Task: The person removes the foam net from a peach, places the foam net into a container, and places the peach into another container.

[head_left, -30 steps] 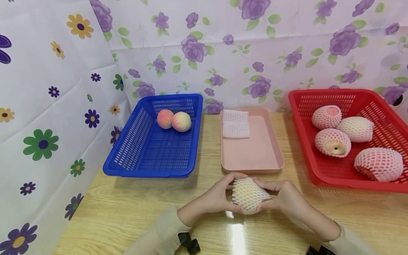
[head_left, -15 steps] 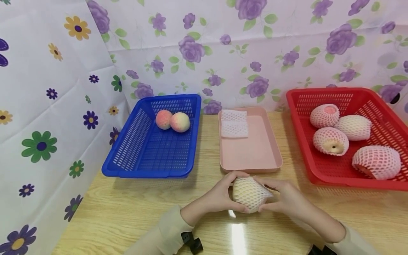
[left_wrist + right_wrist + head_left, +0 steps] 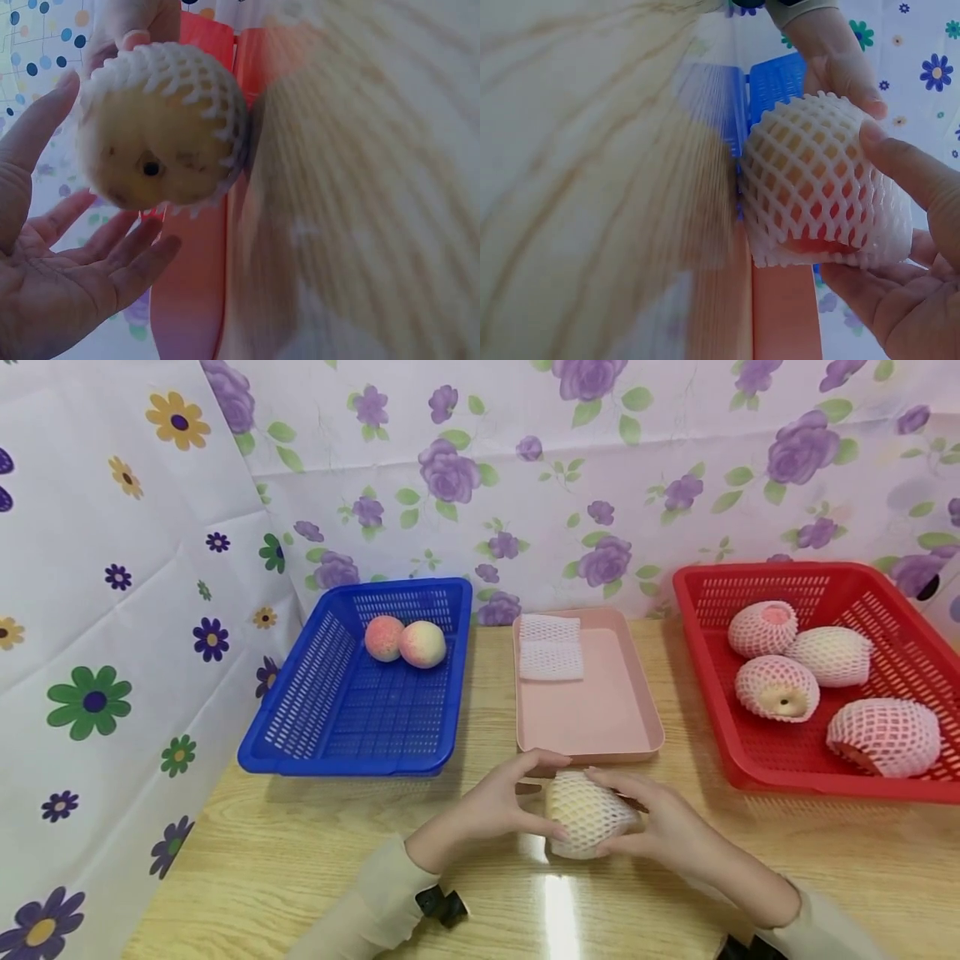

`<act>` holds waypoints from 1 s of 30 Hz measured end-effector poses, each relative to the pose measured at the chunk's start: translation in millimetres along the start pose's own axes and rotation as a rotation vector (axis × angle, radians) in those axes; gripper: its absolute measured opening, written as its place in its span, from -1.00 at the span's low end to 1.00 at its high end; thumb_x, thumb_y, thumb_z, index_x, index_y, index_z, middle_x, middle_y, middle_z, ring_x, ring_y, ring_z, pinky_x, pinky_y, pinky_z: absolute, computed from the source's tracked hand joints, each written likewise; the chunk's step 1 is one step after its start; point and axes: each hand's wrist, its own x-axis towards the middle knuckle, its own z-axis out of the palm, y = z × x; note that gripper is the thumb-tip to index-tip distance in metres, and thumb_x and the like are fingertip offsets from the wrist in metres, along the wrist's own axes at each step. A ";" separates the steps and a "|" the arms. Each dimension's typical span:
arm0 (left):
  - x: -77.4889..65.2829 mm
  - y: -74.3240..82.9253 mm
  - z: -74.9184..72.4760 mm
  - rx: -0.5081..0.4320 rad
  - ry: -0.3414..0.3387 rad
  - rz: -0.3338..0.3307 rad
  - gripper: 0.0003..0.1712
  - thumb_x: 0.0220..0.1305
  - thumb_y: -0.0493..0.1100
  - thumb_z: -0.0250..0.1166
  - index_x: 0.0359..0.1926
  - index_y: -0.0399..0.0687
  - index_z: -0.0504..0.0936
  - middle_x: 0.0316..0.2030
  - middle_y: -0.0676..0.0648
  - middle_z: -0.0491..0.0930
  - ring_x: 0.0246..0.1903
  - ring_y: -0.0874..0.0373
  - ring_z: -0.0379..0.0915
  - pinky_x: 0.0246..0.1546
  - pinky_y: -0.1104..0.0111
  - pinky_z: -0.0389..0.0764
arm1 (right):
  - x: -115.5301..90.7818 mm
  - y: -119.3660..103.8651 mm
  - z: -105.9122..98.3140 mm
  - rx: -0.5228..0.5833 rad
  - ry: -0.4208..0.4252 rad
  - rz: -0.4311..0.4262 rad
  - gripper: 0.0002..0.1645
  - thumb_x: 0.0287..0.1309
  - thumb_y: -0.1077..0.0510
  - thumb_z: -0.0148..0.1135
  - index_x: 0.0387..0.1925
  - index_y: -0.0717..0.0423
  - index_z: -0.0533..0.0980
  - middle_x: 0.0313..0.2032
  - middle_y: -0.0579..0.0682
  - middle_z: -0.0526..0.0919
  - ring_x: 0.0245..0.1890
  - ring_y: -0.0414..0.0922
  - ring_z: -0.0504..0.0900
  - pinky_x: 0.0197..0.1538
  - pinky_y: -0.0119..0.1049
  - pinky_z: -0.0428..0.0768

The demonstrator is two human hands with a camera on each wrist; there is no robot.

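Observation:
A peach in a white foam net (image 3: 588, 814) rests on the table in front of the pink tray. My right hand (image 3: 667, 827) grips the net and peach from the right; in the right wrist view its thumb (image 3: 904, 157) presses on the net, with the fingers curled beneath. Reddish skin shows at the net's near end there. My left hand (image 3: 498, 806) is on the peach's left side with fingers spread loosely. In the left wrist view those fingers (image 3: 142, 255) stand off the peach (image 3: 127, 154), whose bare yellow end shows a dark hole.
A blue basket (image 3: 345, 770) at the left contains two bare peaches (image 3: 405, 642). The pink tray (image 3: 588, 718) has flat white foam nets (image 3: 551, 647) in it. At the right, a red basket (image 3: 738, 768) holds several netted peaches (image 3: 885, 737).
My left hand has loosened its grip and drawn slightly left, away from the peach. My right hand keeps hold, and the net's pointed right end no longer shows.

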 end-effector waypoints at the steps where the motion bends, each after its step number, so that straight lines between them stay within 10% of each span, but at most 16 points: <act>1: -0.5 0.2 -1.2 -0.013 -0.002 -0.003 -0.17 -0.11 -0.31 0.53 0.24 -0.08 0.39 0.17 -0.08 0.43 0.16 0.05 0.37 0.18 0.28 0.49 | 0.0 0.4 -0.1 0.003 0.007 0.011 -0.10 -0.28 -0.02 0.56 0.20 0.10 0.46 0.10 0.06 0.59 0.05 -0.10 0.55 0.06 -0.40 0.56; 30: -1.9 -1.5 -1.4 0.079 0.016 0.006 -0.26 -0.11 -0.28 0.53 0.17 -0.14 0.48 0.06 -0.09 0.50 0.07 0.02 0.41 0.15 0.21 0.51 | -0.9 4.1 -4.8 0.167 0.104 0.032 -0.52 -0.17 0.21 0.50 -0.14 0.35 0.62 -0.18 0.22 0.67 -0.24 -0.44 0.60 -0.28 -0.52 0.65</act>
